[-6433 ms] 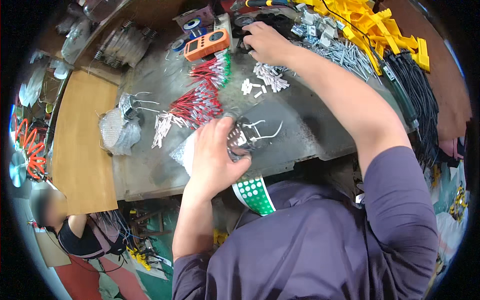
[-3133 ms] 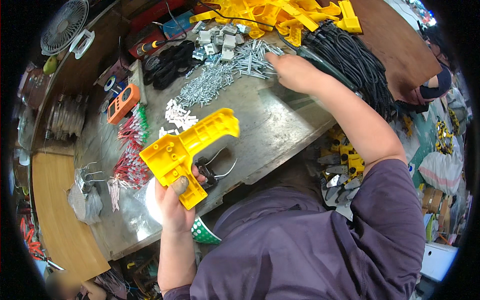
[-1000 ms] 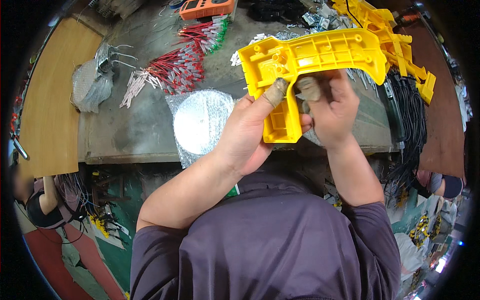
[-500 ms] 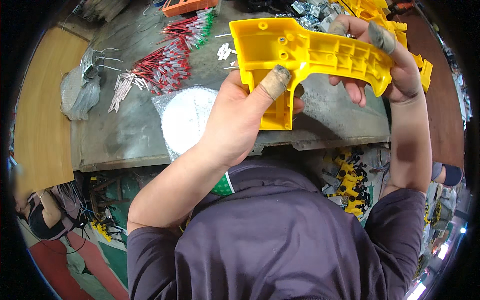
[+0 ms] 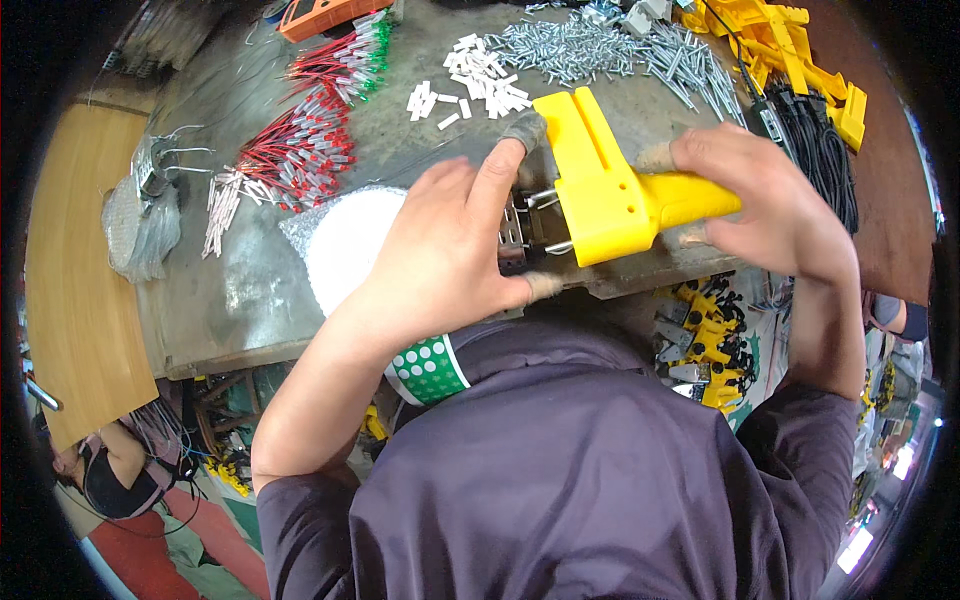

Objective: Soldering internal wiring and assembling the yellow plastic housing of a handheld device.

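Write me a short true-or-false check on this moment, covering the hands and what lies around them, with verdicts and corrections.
1. The right hand grips the narrow end of the yellow casing. True.
2. The casing's hollow, ribbed inside faces the camera. False: its smooth outer side does.
3. A dark metal part with wire leads sits between the left hand and the casing. True.
4. The red-wired parts lie right beside the black cords. False: they are far apart, the wired parts toward the left and the cords at the right.
5. The small white pieces lie to the left of the silver screws. True.
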A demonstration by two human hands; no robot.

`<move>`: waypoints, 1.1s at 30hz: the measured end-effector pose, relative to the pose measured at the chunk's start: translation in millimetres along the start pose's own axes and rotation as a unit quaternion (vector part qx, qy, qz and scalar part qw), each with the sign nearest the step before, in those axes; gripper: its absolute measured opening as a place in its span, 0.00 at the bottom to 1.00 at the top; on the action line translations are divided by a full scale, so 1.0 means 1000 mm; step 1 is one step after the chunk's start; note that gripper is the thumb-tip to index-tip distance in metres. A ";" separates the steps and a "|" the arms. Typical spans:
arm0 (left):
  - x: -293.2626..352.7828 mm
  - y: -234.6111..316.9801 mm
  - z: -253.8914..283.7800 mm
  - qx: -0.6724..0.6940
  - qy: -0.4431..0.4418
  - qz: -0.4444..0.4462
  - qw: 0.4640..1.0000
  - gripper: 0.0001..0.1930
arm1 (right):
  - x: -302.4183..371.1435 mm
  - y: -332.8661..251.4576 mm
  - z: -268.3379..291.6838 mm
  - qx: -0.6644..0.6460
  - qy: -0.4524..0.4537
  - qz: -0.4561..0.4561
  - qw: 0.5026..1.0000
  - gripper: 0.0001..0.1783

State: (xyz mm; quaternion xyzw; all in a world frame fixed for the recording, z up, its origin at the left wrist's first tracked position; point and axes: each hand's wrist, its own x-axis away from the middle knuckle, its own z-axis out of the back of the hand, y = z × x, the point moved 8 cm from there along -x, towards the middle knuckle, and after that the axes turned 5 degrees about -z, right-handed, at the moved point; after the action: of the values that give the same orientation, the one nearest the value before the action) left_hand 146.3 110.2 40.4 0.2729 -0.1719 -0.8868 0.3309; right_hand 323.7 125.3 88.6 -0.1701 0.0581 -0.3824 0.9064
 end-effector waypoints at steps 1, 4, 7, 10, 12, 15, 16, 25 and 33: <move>0.002 -0.004 -0.005 0.017 -0.001 0.012 1.000 0.48 | 0.003 -0.003 -0.002 0.046 0.016 0.005 0.999 0.32; 0.006 -0.009 -0.002 0.033 -0.004 0.046 0.998 0.46 | 0.004 -0.008 -0.013 0.044 0.015 -0.023 0.999 0.32; 0.008 -0.010 -0.003 0.047 -0.002 0.047 0.998 0.46 | 0.003 -0.009 -0.021 0.040 0.039 -0.025 0.998 0.33; 0.010 -0.011 -0.009 0.030 -0.054 0.087 0.994 0.50 | -0.001 -0.013 -0.029 0.019 0.061 -0.001 0.998 0.32; 0.014 -0.013 -0.011 0.036 -0.057 0.104 0.992 0.50 | -0.002 -0.011 -0.035 0.001 0.071 0.005 0.997 0.32; 0.011 -0.007 -0.015 0.016 -0.063 0.087 0.994 0.51 | 0.001 -0.007 -0.041 -0.021 0.097 0.003 0.995 0.31; 0.008 -0.001 -0.015 -0.011 -0.064 0.055 0.996 0.51 | 0.004 -0.006 -0.041 -0.026 0.114 -0.002 0.993 0.31; 0.020 -0.014 -0.013 0.035 -0.023 0.109 0.993 0.49 | 0.070 0.101 0.007 0.080 0.307 -0.242 0.917 0.26; 0.039 -0.030 -0.029 0.128 -0.055 0.191 0.972 0.57 | 0.171 0.187 -0.001 0.124 0.218 -0.487 0.837 0.31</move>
State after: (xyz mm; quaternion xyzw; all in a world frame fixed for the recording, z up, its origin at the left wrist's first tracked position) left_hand 124.4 101.8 -11.9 0.2260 -0.3511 -0.7913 0.4467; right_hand 568.8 124.2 25.6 0.0250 0.1163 -0.8054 0.5807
